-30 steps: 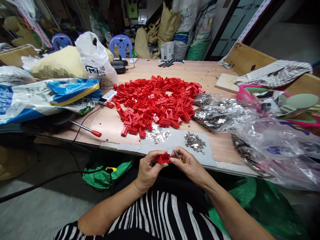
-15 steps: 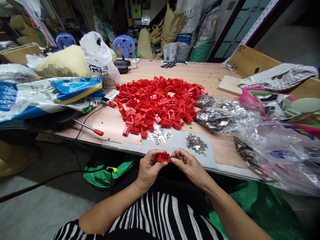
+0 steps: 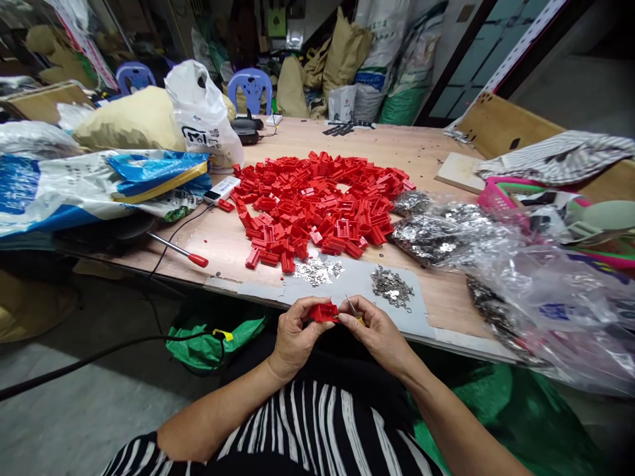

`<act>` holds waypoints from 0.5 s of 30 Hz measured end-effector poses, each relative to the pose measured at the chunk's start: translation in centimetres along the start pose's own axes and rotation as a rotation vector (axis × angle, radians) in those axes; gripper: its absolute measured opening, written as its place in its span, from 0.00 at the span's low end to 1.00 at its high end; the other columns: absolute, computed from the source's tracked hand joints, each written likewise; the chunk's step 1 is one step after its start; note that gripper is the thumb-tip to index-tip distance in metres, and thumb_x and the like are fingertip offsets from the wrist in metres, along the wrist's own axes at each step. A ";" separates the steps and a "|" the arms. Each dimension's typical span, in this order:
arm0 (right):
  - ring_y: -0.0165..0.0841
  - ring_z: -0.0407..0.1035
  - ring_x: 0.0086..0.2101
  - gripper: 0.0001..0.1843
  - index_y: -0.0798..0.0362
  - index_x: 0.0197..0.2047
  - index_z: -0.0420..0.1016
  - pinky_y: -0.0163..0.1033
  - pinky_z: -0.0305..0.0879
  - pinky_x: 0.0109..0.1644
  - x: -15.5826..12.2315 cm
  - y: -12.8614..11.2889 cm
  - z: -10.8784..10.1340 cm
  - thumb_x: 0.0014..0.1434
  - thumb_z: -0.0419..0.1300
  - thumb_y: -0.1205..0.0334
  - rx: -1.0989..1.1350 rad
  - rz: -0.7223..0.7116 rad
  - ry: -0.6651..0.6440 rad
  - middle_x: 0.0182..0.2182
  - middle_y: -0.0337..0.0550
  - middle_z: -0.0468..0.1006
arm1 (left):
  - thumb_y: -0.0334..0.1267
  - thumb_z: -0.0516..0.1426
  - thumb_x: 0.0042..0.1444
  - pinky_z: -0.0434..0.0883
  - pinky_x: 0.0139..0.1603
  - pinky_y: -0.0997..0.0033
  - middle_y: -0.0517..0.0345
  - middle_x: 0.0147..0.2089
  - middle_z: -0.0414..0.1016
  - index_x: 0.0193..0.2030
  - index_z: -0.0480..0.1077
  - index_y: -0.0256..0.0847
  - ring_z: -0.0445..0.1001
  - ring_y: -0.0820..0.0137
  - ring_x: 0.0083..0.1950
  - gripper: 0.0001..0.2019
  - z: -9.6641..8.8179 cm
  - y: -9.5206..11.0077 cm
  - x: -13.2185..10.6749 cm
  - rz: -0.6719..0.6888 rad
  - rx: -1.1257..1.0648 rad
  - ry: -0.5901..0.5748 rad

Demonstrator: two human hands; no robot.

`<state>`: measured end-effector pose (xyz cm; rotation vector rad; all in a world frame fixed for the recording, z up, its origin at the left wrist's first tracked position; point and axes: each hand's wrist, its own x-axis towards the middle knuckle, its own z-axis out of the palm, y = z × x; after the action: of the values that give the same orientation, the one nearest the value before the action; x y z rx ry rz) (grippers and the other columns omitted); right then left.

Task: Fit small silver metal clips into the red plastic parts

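Observation:
My left hand [image 3: 294,336] is closed around a small red plastic housing [image 3: 324,312], held just below the table's front edge. My right hand [image 3: 377,332] pinches a thin metal tool with a yellow handle [image 3: 353,310], its tip against the housing's right side. A big heap of the same red housings [image 3: 317,205] covers the middle of the wooden table [image 3: 218,248]. Two small piles of silver metal clips [image 3: 391,285] lie on a grey mat [image 3: 347,281] right in front of my hands.
Clear plastic bags of metal parts [image 3: 446,231] spread to the right, by a pink basket [image 3: 501,192]. Blue-and-white sacks [image 3: 89,188], a white plastic bag [image 3: 201,119] and a red-handled screwdriver [image 3: 181,250] lie at left. A green bag [image 3: 208,340] sits under the table; blue chairs stand behind.
Both hands stay together on the red housing with hardly any movement. The view has tilted slightly, so the table sits a little lower in the picture.

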<state>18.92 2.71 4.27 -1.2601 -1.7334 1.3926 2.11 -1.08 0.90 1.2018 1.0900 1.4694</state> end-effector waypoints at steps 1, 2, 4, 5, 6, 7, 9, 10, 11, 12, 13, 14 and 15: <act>0.28 0.58 0.27 0.12 0.52 0.36 0.67 0.34 0.56 0.32 0.0 0.0 0.0 0.60 0.56 0.51 -0.007 -0.007 0.001 0.27 0.35 0.65 | 0.36 0.64 0.52 0.73 0.51 0.68 0.54 0.48 0.78 0.48 0.72 0.42 0.77 0.67 0.48 0.16 0.0 0.0 0.0 0.009 0.010 -0.004; 0.28 0.58 0.28 0.12 0.52 0.36 0.67 0.34 0.56 0.32 0.0 0.0 0.1 0.60 0.56 0.51 -0.016 -0.014 0.003 0.27 0.35 0.65 | 0.36 0.63 0.52 0.74 0.52 0.68 0.54 0.48 0.78 0.48 0.72 0.42 0.77 0.67 0.48 0.16 0.0 -0.1 0.0 0.018 0.021 -0.008; 0.29 0.58 0.29 0.11 0.51 0.35 0.67 0.34 0.57 0.33 0.0 0.0 0.1 0.61 0.55 0.52 -0.039 -0.025 0.008 0.28 0.35 0.65 | 0.35 0.63 0.52 0.74 0.52 0.68 0.55 0.48 0.78 0.48 0.71 0.43 0.77 0.67 0.48 0.16 -0.1 -0.1 -0.1 0.032 0.040 -0.011; 0.29 0.58 0.30 0.11 0.51 0.35 0.67 0.34 0.57 0.34 0.0 0.0 0.1 0.61 0.55 0.52 -0.050 -0.030 0.010 0.28 0.35 0.65 | 0.35 0.63 0.52 0.74 0.52 0.67 0.55 0.48 0.78 0.49 0.71 0.43 0.77 0.67 0.48 0.16 -0.1 -0.2 -0.1 0.039 0.048 -0.009; 0.29 0.58 0.30 0.11 0.51 0.35 0.67 0.34 0.58 0.35 0.0 0.0 0.2 0.61 0.55 0.52 -0.059 -0.034 0.012 0.28 0.35 0.65 | 0.35 0.63 0.52 0.74 0.52 0.67 0.55 0.48 0.78 0.49 0.71 0.43 0.77 0.67 0.48 0.16 -0.1 -0.2 -0.1 0.046 0.056 -0.010; 0.29 0.58 0.30 0.11 0.51 0.35 0.67 0.34 0.58 0.35 0.0 0.0 0.2 0.61 0.55 0.52 -0.065 -0.036 0.015 0.28 0.35 0.65 | 0.35 0.63 0.52 0.74 0.53 0.67 0.54 0.49 0.78 0.49 0.71 0.43 0.77 0.66 0.49 0.16 -0.1 -0.2 -0.2 0.052 0.065 -0.011; 0.29 0.58 0.30 0.11 0.51 0.35 0.67 0.34 0.58 0.35 0.0 0.1 0.2 0.60 0.56 0.51 -0.065 -0.037 0.021 0.28 0.35 0.65 | 0.35 0.63 0.52 0.74 0.53 0.67 0.54 0.49 0.78 0.49 0.71 0.43 0.77 0.66 0.49 0.16 -0.2 -0.2 -0.2 0.065 0.078 -0.015; 0.30 0.59 0.30 0.11 0.51 0.35 0.67 0.34 0.58 0.35 0.0 0.1 0.2 0.60 0.56 0.51 -0.057 -0.034 0.022 0.29 0.36 0.65 | 0.35 0.63 0.53 0.73 0.53 0.66 0.54 0.49 0.78 0.49 0.71 0.43 0.77 0.66 0.49 0.16 -0.2 -0.2 -0.2 0.073 0.081 -0.017; 0.30 0.58 0.30 0.12 0.51 0.36 0.66 0.34 0.58 0.35 0.0 0.1 0.2 0.60 0.56 0.51 -0.041 -0.026 0.019 0.29 0.36 0.65 | 0.34 0.63 0.52 0.73 0.53 0.66 0.54 0.49 0.78 0.49 0.71 0.43 0.77 0.66 0.50 0.16 -0.2 -0.3 -0.2 0.081 0.080 -0.019; 0.29 0.58 0.30 0.12 0.51 0.36 0.66 0.34 0.57 0.34 0.0 0.2 0.2 0.60 0.56 0.51 -0.021 -0.016 0.013 0.29 0.36 0.65 | 0.34 0.63 0.52 0.73 0.53 0.66 0.54 0.50 0.77 0.49 0.71 0.43 0.77 0.66 0.50 0.16 -0.2 -0.3 -0.2 0.089 0.077 -0.020; 0.29 0.58 0.30 0.12 0.51 0.36 0.66 0.34 0.57 0.33 0.0 0.2 0.2 0.60 0.56 0.51 0.003 -0.006 0.005 0.29 0.36 0.65 | 0.34 0.63 0.52 0.73 0.54 0.65 0.54 0.50 0.77 0.49 0.71 0.43 0.77 0.65 0.50 0.16 -0.2 -0.3 -0.2 0.096 0.073 -0.021; 0.29 0.58 0.29 0.12 0.51 0.37 0.66 0.34 0.56 0.32 0.0 0.2 0.2 0.60 0.57 0.51 0.027 0.005 -0.001 0.29 0.36 0.65 | 0.34 0.63 0.52 0.73 0.54 0.65 0.54 0.50 0.77 0.49 0.71 0.43 0.76 0.65 0.51 0.16 -0.2 -0.4 -0.2 0.101 0.069 -0.022; 0.28 0.57 0.28 0.12 0.51 0.37 0.66 0.33 0.55 0.31 0.0 0.2 0.2 0.60 0.57 0.51 0.049 0.016 -0.007 0.28 0.35 0.64 | 0.34 0.63 0.52 0.73 0.54 0.64 0.54 0.50 0.77 0.49 0.71 0.43 0.76 0.65 0.51 0.16 -0.3 -0.4 -0.2 0.104 0.066 -0.023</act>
<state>18.80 2.64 4.01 -1.2470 -1.6864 1.4418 1.92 -1.22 0.45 1.3361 1.0822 1.5041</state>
